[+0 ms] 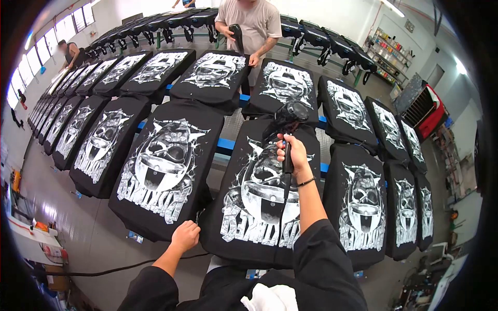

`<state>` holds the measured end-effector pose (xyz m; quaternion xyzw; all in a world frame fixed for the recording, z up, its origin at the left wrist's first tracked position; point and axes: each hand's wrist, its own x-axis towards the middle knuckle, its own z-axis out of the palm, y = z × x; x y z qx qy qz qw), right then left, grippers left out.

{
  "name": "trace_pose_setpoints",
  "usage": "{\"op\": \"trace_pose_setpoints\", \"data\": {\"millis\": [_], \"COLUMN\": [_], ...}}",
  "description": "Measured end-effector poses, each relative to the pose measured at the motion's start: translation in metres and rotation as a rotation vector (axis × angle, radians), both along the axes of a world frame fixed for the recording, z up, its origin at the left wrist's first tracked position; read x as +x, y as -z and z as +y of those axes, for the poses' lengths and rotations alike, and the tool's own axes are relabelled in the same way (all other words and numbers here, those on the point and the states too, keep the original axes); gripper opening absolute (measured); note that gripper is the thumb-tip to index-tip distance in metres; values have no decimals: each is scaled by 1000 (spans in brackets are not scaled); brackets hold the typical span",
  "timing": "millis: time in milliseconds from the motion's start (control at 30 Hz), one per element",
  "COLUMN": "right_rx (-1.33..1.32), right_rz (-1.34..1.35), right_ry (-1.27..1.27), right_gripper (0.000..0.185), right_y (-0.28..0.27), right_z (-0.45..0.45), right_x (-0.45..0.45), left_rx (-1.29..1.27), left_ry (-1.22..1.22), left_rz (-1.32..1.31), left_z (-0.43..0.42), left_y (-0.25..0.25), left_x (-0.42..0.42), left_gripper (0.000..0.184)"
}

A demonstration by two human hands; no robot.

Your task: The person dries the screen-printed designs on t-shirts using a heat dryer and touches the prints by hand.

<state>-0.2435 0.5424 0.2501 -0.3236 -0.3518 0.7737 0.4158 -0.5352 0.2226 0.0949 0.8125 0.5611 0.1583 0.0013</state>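
Note:
A black hair dryer (288, 118) is held up by its handle in my right hand (293, 153), its fingers wrapped round the grip. Its cord hangs down over the black shirt (228, 205) with a white and grey skull print in front of me. My left hand (185, 235) has its fingers curled at the lower right corner of the neighbouring printed black shirt (167, 111); whether it pinches the cloth or the thin dark piece beside it is too small to tell.
Rows of printed black shirts (358, 199) lie on boards either side. Across the row a person (251, 23) holds another black dryer (236, 37). Another person (72, 54) stands far left. A dark cable (119, 268) runs low at left. Shelves (391, 54) stand back right.

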Motion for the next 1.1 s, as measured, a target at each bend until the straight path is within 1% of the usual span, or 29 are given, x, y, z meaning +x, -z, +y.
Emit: {"op": "trace_pose_setpoints", "data": {"millis": [100,167,233,300,333,433,533,567,600,633,700,733,833,867,933,967,1033,1067,1100], "right_rx": [-13,-124,-116,28,62,-18,47,20,-6,-38,21,40,-32,-32,21,35,-28,-65,-33], "right_rz": [10,196,280,16,-46,87,-20,38,174,204,11,-42,156,160,7,-31,173,205,112], "right_ry": [57,-35,-26,151,190,226,283,279,219,250,389,402,366,369,427,413,337,327,347], "right_gripper": [23,26,26,25,24,25,25,25,24,24,24,24,24,24,26,27,27,26,26], "right_y": [-6,2,2,-1,-9,-8,-7,-7,0,0,0,1,3,6,6,6,7,8,8], "right_z": [-1,7,3,-6,-11,-11,-20,-24,-23,-27,-36,-36,-37,-37,-43,-47,-50,-49,-50], "right_x": [14,34,49,60,65,92,115,125,139,144,148,152,169,171,168,168,174,176,172], "left_rx": [11,7,-2,10,21,8,15,18,7,1,0,1,-7,-24,-24,-22,-26,-20,-11], "left_ry": [2,7,1,3,10,7,9,15,9,-1,4,5,5,-5,2,2,1,3,5], "left_rz": [-21,-25,-32,-43,-55,-63,-49,-48,-41,-35,-21,7,46,50,58,63,68,84,99], "left_z": [0,0,1,1,1,1,1,1,0,1,1,1,1,1,1,2,1,2,2], "left_y": [-2,-3,-5,-6,-3,-6,-4,-4,-5,-5,-3,-2,-2,-2,-2,-1,-3,-4,-4], "left_x": [1,2,2,4,3,4,4,5,5,5,4,5,6,6,7,7,7,8,9], "left_gripper": [10,10,10,11,10,10,10,10,11,12,11,11,11,11,10,10,10,10,9]}}
